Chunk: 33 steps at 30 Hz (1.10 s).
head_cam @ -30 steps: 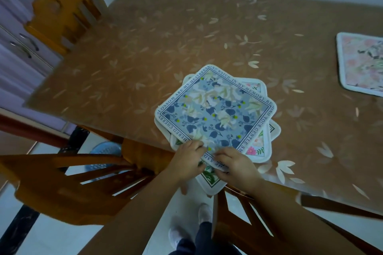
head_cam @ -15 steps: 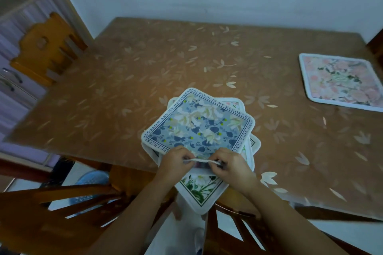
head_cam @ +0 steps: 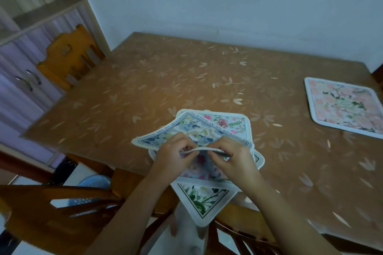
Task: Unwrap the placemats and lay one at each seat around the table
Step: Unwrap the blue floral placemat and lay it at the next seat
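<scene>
Several placemats here, and just the one view to call it from, the camera on my head. The pile point(head_cam: 207, 174) sits fanned at the six o'clock edge of the table point(head_cam: 165, 80), right in front of me. A green-flowered mat point(head_cam: 203, 198) pokes its corner out over the edge toward my feet.

Top of the pile is the blue mat point(head_cam: 186, 128), and I've got it. My left hand point(head_cam: 174, 153) and right hand point(head_cam: 234, 157) are side by side, fingers curled, each pinching the near edge between thumb and fingertips. That edge is up off the pile while the far edge lies down toward twelve. The mat bows in a soft arc between my hands and sags at its nine o'clock corner.

So my read is light, floppy and thin, nothing that breaks. It would droop if carried by one corner, so two hands on one edge, or a hand on each opposite side, looks right. The mats underneath seem loose and likely to slide. The overhanging one could go off the table if I drag rather than lift.

Over at three o'clock a pink mat point(head_cam: 344, 107) lies flat, well apart from the pile, so I count that seat done. A chair point(head_cam: 68, 58) waits at ten o'clock with no mat before it. No wrapping that I can see.
</scene>
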### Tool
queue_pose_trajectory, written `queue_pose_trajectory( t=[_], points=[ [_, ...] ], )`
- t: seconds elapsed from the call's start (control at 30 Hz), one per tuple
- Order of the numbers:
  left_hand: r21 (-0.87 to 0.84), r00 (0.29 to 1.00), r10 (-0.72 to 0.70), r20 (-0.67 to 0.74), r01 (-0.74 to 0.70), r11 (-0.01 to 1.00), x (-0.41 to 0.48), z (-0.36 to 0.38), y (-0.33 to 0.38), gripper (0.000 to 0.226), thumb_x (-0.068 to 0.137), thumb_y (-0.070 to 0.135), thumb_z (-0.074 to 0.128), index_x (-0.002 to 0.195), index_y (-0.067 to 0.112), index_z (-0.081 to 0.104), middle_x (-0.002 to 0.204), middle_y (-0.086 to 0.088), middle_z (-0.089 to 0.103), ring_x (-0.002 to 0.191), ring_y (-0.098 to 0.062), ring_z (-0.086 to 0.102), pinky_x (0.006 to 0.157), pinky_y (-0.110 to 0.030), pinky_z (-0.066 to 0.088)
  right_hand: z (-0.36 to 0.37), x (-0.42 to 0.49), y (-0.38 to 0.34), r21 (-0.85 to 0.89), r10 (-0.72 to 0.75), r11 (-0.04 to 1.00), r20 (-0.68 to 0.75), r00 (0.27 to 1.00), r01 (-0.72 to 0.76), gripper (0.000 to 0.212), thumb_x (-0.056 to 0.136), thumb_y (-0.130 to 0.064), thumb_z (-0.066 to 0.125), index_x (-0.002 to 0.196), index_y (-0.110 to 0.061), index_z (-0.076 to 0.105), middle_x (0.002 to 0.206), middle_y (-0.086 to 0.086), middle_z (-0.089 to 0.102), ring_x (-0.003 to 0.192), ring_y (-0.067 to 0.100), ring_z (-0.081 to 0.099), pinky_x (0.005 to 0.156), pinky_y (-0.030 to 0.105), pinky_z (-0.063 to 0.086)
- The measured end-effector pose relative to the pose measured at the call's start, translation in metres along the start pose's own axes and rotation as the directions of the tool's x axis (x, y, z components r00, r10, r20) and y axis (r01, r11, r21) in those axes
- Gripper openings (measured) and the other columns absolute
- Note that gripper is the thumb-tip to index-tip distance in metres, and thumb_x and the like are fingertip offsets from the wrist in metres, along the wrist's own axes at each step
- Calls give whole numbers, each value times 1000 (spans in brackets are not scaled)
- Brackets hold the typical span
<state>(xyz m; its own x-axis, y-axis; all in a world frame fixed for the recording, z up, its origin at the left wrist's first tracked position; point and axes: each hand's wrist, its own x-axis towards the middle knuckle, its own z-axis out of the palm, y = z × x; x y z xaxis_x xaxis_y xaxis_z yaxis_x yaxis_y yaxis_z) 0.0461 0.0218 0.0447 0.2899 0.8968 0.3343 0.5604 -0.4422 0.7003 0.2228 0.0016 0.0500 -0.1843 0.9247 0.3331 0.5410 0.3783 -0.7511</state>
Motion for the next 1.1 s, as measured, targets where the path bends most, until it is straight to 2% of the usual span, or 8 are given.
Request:
queue_pose_trajectory(
  t=[0.17,0.33,0.4,0.6,0.7,0.8,0.93,1.1],
  points=[
    [8,996,-40,-76,41,999,-21,-48,-3,10,73,0,72,76,6,65,78,-8,59,69,-9,53,61,-15,42,30,12,-35,63,-82,995,8,997,82,15,78,1,66,85,-11,69,76,5,64,72,6,57,64,25,51],
    [71,986,-96,-138,106,992,-56,-101,-27,11,72,-3,72,77,3,64,79,-10,58,71,-19,55,62,-26,44,86,21,-72,121,-137,984,37,990,132,12,79,-2,63,84,-11,69,77,0,61,76,5,56,66,21,50],
    [82,978,-125,-165,140,987,-72,-124,-40,9,72,-3,71,78,1,65,78,-10,58,71,-19,54,63,-22,42,113,22,-89,145,-127,982,40,991,120,10,79,-5,63,84,-11,69,77,-2,61,77,4,57,67,22,50],
    [49,968,-143,-205,156,987,-115,-201,-81,9,75,1,70,78,7,64,80,-1,56,72,-13,53,64,-19,43,190,26,-150,107,-159,982,-1,987,158,13,77,-8,64,85,-18,68,79,-15,59,80,-14,53,69,0,37],
    [1,971,-130,-203,133,991,-128,-236,-103,10,78,2,68,77,9,61,78,9,48,71,-6,48,64,-12,38,224,31,-176,73,-169,983,-15,986,169,7,79,-13,62,83,-16,67,77,-24,52,77,-16,51,65,-1,35],
    [-33,970,-131,-203,127,991,-136,-263,-126,12,79,3,67,77,12,60,79,10,48,72,-5,47,65,-11,37,254,36,-200,40,-169,985,-25,985,170,3,80,-12,62,80,-13,65,72,-12,58,71,-9,51,61,-1,35],
    [-76,967,-147,-210,134,988,-142,-290,-157,14,78,3,68,76,14,61,78,13,48,72,0,48,65,-7,37,290,45,-224,-8,-169,986,-64,983,169,18,79,-5,64,75,-21,57,65,-23,44,72,-17,49,59,-3,33],
    [-124,970,-175,-166,156,980,-130,-317,-207,8,78,2,68,78,8,63,80,7,51,74,-8,50,65,-8,38,333,72,-233,-60,-118,992,-73,990,114,18,80,-5,66,68,-13,56,64,-16,44,62,-2,48,54,9,35]
  ],
)
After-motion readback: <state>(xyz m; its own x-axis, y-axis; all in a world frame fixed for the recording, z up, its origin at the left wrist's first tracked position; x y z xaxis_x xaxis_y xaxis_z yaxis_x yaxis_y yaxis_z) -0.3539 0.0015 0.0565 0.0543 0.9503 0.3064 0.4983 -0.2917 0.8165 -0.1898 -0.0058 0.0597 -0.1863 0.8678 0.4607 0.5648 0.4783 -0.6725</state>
